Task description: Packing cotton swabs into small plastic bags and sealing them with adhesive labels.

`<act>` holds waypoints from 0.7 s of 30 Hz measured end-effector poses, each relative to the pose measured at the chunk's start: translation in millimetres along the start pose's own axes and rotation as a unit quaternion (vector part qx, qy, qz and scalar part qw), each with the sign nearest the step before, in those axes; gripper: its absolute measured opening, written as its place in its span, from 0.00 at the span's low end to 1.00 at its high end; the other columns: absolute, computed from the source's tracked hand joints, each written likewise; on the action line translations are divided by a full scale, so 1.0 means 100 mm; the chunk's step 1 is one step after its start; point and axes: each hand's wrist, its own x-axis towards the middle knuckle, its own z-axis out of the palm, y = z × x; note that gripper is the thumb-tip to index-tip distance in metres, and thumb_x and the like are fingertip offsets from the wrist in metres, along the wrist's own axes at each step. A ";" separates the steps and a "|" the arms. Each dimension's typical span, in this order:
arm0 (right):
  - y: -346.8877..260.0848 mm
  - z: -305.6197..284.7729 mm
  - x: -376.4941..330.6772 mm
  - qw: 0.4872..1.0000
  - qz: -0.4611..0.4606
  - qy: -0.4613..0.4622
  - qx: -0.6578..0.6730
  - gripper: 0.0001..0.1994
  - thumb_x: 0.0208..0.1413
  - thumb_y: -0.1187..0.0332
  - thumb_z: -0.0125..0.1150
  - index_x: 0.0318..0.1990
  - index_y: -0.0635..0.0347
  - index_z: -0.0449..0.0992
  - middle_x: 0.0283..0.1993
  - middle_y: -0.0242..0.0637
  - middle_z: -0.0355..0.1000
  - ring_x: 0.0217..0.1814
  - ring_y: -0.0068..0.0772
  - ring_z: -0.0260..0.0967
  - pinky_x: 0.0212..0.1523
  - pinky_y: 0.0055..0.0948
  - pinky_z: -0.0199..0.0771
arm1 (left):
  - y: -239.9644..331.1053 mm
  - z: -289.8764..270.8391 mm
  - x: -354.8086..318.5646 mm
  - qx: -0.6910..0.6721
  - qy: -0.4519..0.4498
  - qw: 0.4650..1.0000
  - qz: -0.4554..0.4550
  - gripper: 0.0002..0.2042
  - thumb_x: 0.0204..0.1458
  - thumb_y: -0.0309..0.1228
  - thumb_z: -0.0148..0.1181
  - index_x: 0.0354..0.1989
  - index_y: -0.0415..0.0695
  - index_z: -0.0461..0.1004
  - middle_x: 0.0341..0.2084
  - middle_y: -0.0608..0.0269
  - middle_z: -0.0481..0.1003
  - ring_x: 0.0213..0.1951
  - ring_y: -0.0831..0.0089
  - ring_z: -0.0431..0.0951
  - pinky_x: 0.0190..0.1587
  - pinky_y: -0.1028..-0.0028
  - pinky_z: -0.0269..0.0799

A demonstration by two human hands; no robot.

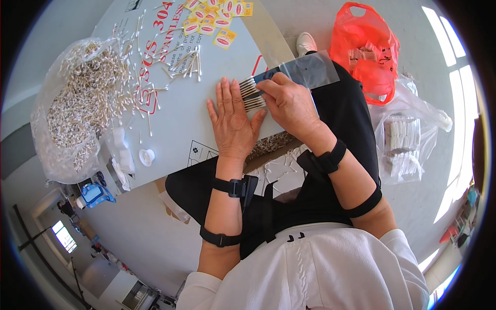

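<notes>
Between my hands, a bunch of cotton swabs [249, 88] lies on the grey tabletop at the mouth of a clear plastic bag [310, 70]. My left hand [230, 121] rests flat with fingers stretched, its edge and thumb along the swabs' ends. Curled over the bag's near end, my right hand [289, 101] pinches its edge beside the swabs; its fingertips are partly hidden. Loose swabs [194, 64] are scattered beyond my left hand. At the left stands a big open bag of swabs [82, 108].
Yellow and white labels [219, 18] lie at the far edge. A small white lid [146, 157] sits near the table's left front. On the floor at right are a red bag [364, 46] and a clear bag with white packs [403, 134]. A box of swabs [271, 144] is below the table edge.
</notes>
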 end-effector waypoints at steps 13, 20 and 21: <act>-0.02 0.01 0.01 1.000 -0.003 -0.002 -0.024 0.10 0.49 0.74 0.60 0.40 0.57 0.79 0.33 0.39 0.70 0.32 0.47 0.73 0.33 0.39 0.74 | 0.00 0.01 0.00 0.000 -0.002 1.000 -0.006 0.42 0.55 0.54 0.53 0.70 0.39 0.47 0.70 0.48 0.48 0.72 0.55 0.45 0.69 0.46 0.36; 0.00 -0.02 0.05 0.999 -0.002 -0.036 -0.036 0.09 0.50 0.74 0.60 0.40 0.56 0.79 0.32 0.39 0.70 0.33 0.46 0.73 0.34 0.39 0.74 | 0.01 0.00 0.00 -0.001 -0.002 1.000 -0.008 0.42 0.55 0.55 0.53 0.70 0.40 0.48 0.70 0.48 0.48 0.72 0.55 0.45 0.70 0.46 0.36; -0.01 -0.03 0.06 0.998 0.000 -0.047 -0.040 0.10 0.50 0.74 0.60 0.41 0.55 0.79 0.32 0.39 0.70 0.33 0.47 0.73 0.34 0.39 0.74 | 0.01 -0.01 0.00 0.001 -0.001 1.000 -0.009 0.41 0.55 0.55 0.53 0.70 0.39 0.48 0.70 0.48 0.48 0.72 0.55 0.45 0.70 0.46 0.36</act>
